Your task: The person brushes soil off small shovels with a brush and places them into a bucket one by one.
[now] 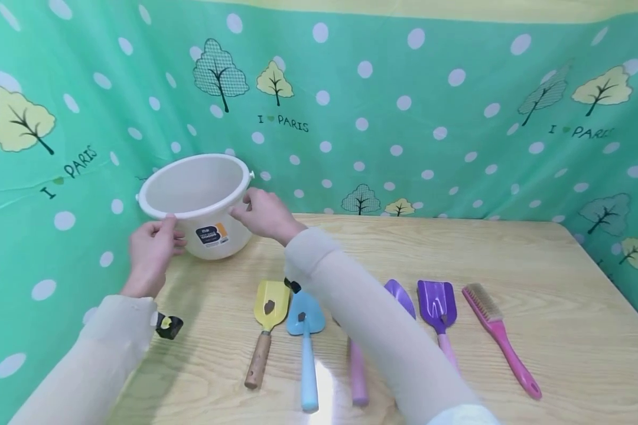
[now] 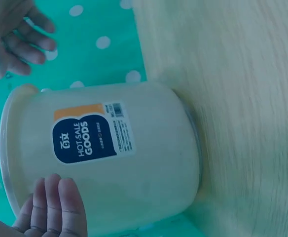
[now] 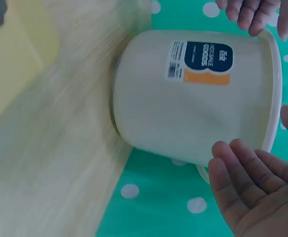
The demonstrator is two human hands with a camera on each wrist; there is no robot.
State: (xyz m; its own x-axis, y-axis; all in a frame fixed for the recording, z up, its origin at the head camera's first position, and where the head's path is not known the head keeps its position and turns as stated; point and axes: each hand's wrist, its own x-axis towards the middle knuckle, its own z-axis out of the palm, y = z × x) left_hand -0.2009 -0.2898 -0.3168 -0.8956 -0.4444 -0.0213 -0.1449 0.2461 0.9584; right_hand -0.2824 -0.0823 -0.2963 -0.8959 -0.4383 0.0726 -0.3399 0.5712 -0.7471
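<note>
A white plastic bucket (image 1: pixel 239 237) with a dark blue and orange label (image 2: pixel 87 136) stands upright at the back left of the table. My left hand (image 1: pixel 151 251) is at its front left, thumb near the rim; the left wrist view shows straight fingers (image 2: pixel 72 205) beside the wall. On the other side, my right hand (image 1: pixel 268 215) is by the rim at the bucket's right. Its fingers (image 3: pixel 233 173) are extended and spread from the thumb, overlapping the bucket wall in the right wrist view. Neither hand curls round the bucket.
In front lie a yellow scoop (image 1: pixel 273 295) with a wooden handle, a blue shovel (image 1: pixel 308 366), a purple trowel (image 1: pixel 358 372) partly under my right sleeve, a purple scoop (image 1: pixel 436 301) and a pink brush (image 1: pixel 505 342). A green polka-dot curtain (image 1: pixel 383 118) hangs behind.
</note>
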